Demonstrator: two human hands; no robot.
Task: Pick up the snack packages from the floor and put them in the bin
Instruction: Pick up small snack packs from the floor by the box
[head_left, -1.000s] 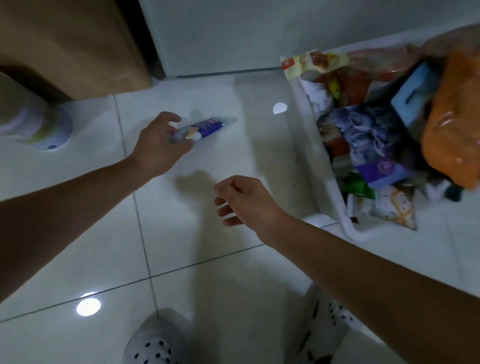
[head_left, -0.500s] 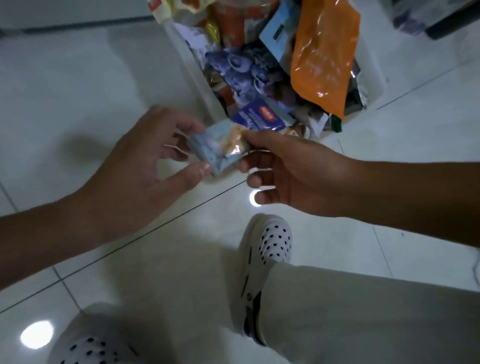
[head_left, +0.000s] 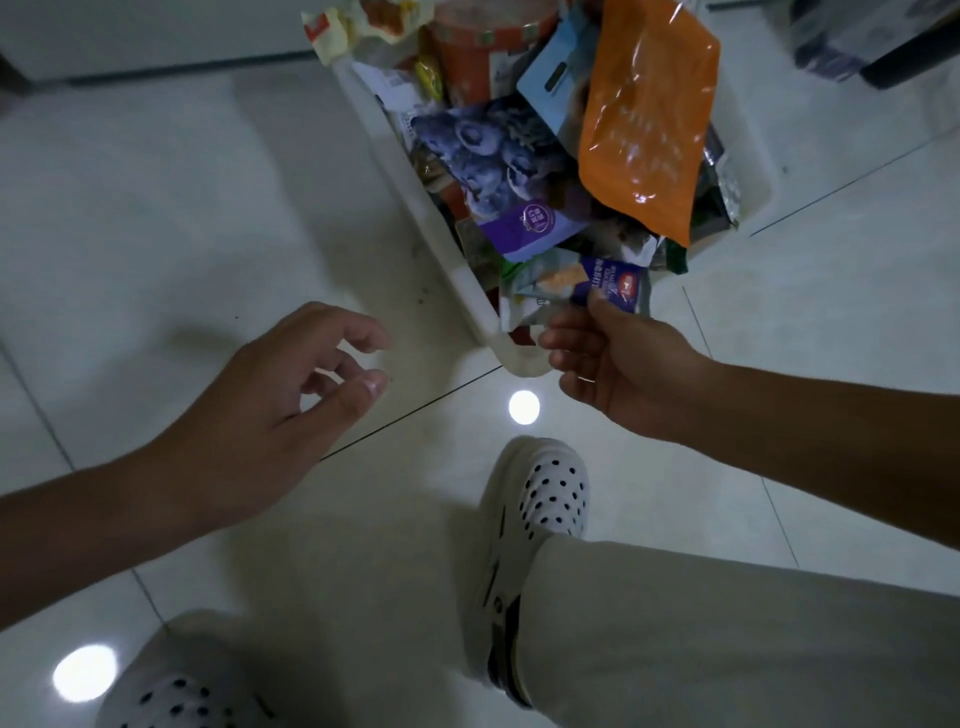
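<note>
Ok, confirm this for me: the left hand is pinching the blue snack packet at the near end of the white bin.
Not quite: the hand is wrong. In the head view it is the right hand that pinches the blue snack packet at the near end of the white bin. The left hand holds nothing, its fingers loosely curled above the floor.

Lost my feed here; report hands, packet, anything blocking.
Left hand empty, open. Right hand pinching blue snack packet at near corner of bin. Pile heaped high; path clear.
</note>
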